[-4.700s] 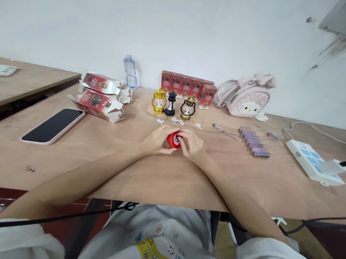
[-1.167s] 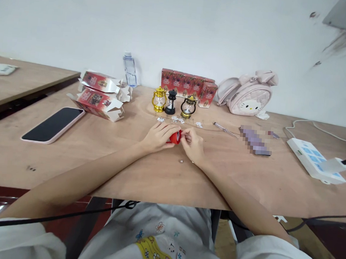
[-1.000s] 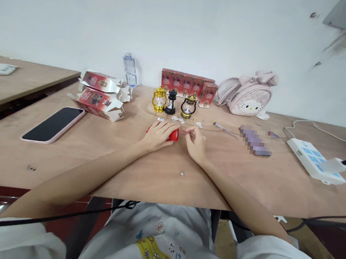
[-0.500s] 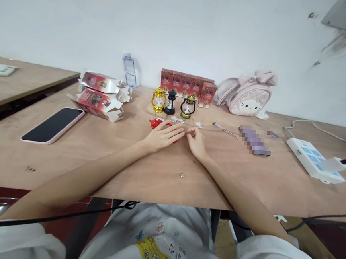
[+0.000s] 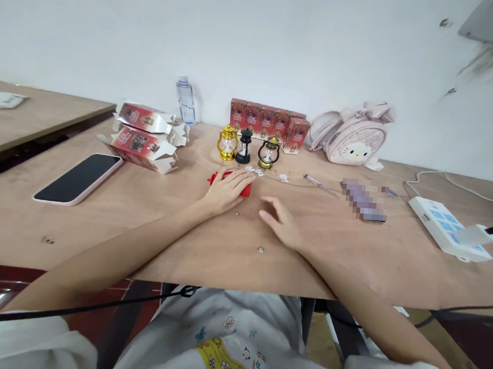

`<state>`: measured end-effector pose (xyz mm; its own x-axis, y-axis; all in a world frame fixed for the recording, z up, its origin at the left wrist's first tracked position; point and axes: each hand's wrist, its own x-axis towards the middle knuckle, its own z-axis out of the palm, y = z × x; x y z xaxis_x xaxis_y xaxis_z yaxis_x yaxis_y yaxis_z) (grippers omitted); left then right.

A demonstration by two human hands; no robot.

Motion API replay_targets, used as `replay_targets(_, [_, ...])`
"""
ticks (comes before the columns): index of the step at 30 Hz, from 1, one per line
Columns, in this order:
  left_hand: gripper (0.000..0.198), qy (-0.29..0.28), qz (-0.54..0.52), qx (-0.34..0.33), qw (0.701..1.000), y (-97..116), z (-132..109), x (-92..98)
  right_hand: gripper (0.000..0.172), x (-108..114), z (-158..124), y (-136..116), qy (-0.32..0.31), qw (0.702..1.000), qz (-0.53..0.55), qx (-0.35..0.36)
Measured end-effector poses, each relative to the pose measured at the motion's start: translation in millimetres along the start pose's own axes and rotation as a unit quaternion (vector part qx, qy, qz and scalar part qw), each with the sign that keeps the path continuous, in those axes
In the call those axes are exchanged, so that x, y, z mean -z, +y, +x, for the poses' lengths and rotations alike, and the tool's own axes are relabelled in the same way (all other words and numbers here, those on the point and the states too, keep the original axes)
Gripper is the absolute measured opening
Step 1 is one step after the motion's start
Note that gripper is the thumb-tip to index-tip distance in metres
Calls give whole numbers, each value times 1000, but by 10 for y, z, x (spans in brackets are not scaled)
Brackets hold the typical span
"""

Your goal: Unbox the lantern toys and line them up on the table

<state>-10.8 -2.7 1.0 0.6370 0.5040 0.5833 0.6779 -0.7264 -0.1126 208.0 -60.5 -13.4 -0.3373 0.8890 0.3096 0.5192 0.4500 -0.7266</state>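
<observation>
My left hand [image 5: 227, 193] lies over a red miniature lantern [image 5: 246, 190], which is on its side on the table; its fingers cover most of it and hold it down. My right hand [image 5: 281, 221] is apart from it, just above the table, thumb and fingers spread with nothing between them. Between the hands and me lies a small round silver piece [image 5: 260, 250], like a button cell. A tinier metal bit [image 5: 237, 213] sits near my left hand. Behind are a gold lantern [image 5: 227, 143], a black lantern [image 5: 244, 147] and a bronze-coloured lantern [image 5: 268, 152], all upright.
Small white pieces [image 5: 284, 178] lie before the lanterns, with a screwdriver [image 5: 321, 184] to their right. Red boxes [image 5: 268, 121] line the wall; opened boxes [image 5: 141, 145] and a phone [image 5: 78, 178] are left. A pink bag [image 5: 355, 139] and power strip [image 5: 444, 223] stand right.
My right hand has come away from the red lantern toward me and its pinch has opened. The left hand has shifted slightly with the lantern, and the tiny metal bit now shows.
</observation>
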Motion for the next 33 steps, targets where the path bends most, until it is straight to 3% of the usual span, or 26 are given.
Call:
replay_targets(2, [53, 8, -12, 18, 1000, 2, 1, 1, 62, 73, -201, -119, -109, 987, -84, 87])
replay_targets(5, [51, 33, -21, 33, 999, 11, 3, 0, 71, 117, -347, -207, -156, 965, -158, 137])
replay_targets(9, [47, 79, -22, 52, 995, 15, 3, -1, 62, 26, -214, -192, -155, 962, -177, 136])
replay_targets(13, [47, 97, -15, 65, 993, 0, 3, -3, 55, -175, 108, -177, -178, 959, -123, 186])
replay_targets(18, [46, 101, -7, 94, 990, -85, -3, -13, 26, -385, 410, -233, -140, 953, -121, 239])
replay_targets(21, [45, 101, -5, 121, 987, -149, -10, -22, 24, -420, 452, -252, -115, 946, -168, 253])
replay_targets(25, [46, 78, -10, 146, 986, -164, -11, -4, 26, -409, 416, -259, -106, 947, -208, 220])
replay_targets(33, [46, 44, -23, 161, 986, -125, 3, 50, 12, -344, 404, -338, -113, 943, -249, 189])
